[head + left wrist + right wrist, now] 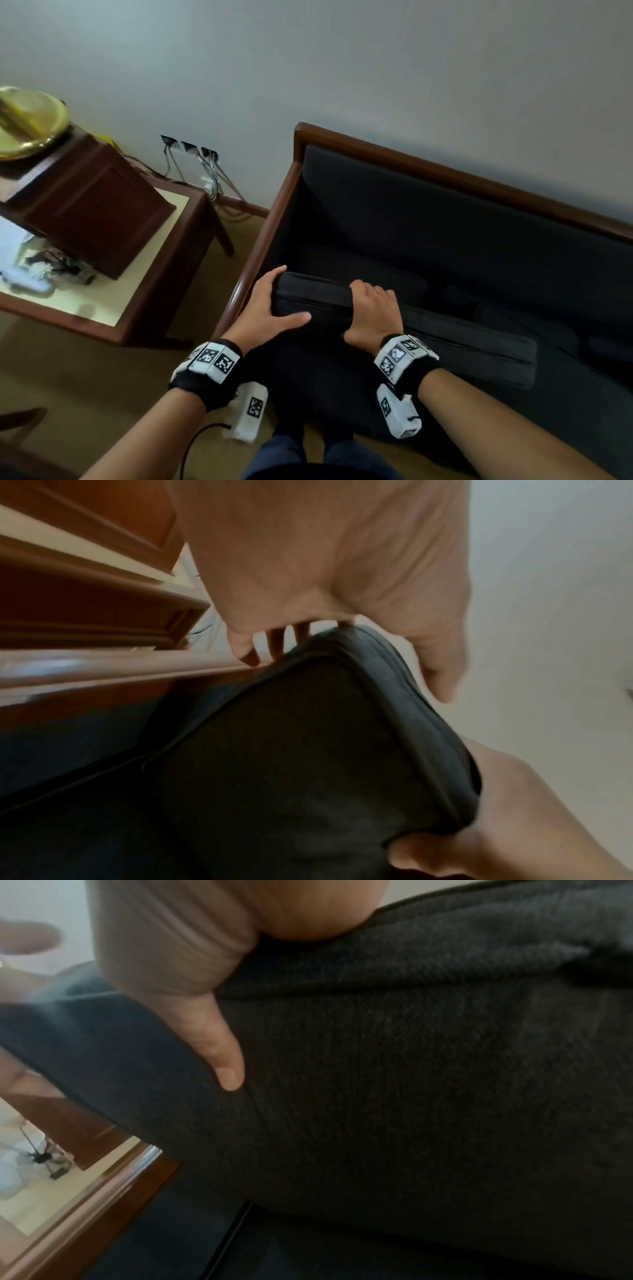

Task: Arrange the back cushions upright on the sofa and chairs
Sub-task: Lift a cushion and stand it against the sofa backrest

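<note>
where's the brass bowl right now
In the head view the brass bowl sits at the far left, on top of the dark wooden box on the side table, left of the sofa.

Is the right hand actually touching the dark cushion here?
Touching. The head view shows the right hand curled over the top edge of the dark cushion; the right wrist view shows its thumb pressed flat against the fabric.

You had no readable words, brand names or numbers anywhere in these views. The only markings were black-and-white square code patterns on the white blocks of your left wristband and right wristband, and they carried no legible letters or digits.
</note>
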